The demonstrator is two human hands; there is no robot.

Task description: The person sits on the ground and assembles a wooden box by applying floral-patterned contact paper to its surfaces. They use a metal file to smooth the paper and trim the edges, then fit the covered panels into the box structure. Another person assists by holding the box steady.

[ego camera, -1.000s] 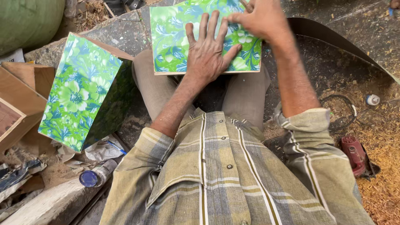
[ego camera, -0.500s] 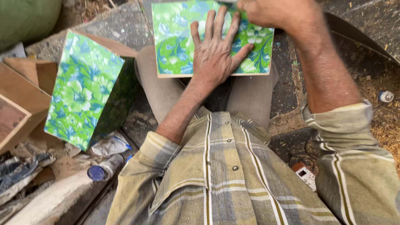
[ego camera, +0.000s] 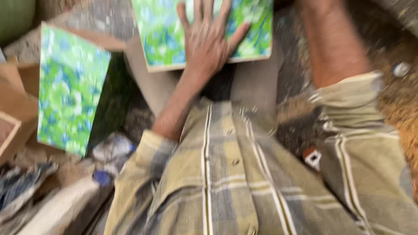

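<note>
While the picture is blurry, the left hand (ego camera: 209, 41) lies flat with fingers spread wide on a green and blue flowered board (ego camera: 163, 37) resting on the person's lap. Another flowered board (ego camera: 69, 102) stands at the left. The right hand is out of view.
</note>
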